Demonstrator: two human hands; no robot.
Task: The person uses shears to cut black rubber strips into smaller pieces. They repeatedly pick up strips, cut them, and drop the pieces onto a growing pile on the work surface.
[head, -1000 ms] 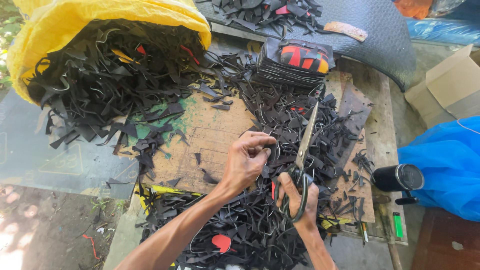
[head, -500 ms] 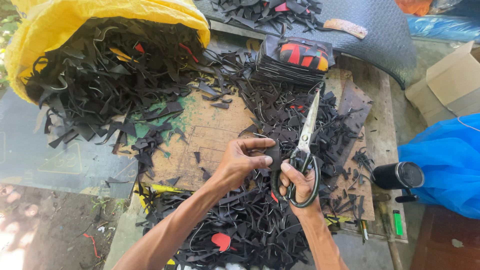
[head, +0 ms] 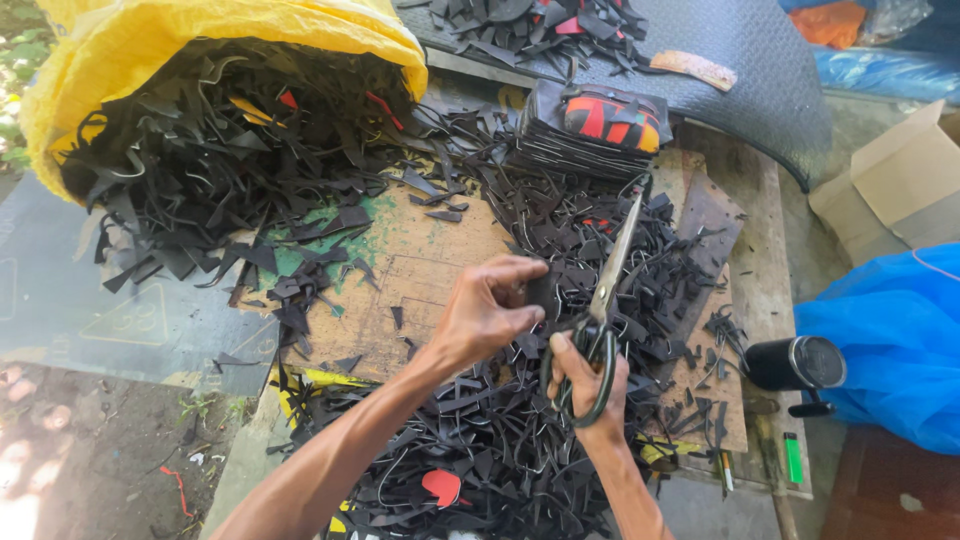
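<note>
- Scissors (head: 610, 290), one long steel pair with dark loop handles, sit gripped in our right hand (head: 588, 385) above the scrap heap.
- Our left hand (head: 485, 312) pinches one small black rubber piece (head: 541, 290) beside the blades.
- One yellow sack (head: 130, 50) spills black offcuts.

Dappled sunlight falls across an outdoor work area, where a worn wooden tabletop (head: 430, 260) stands on bare ground (head: 90, 460). A dark textured mat (head: 740, 60) lies beyond it, with a cardboard box (head: 900, 180) and blue tarp (head: 890, 340) alongside.
</note>
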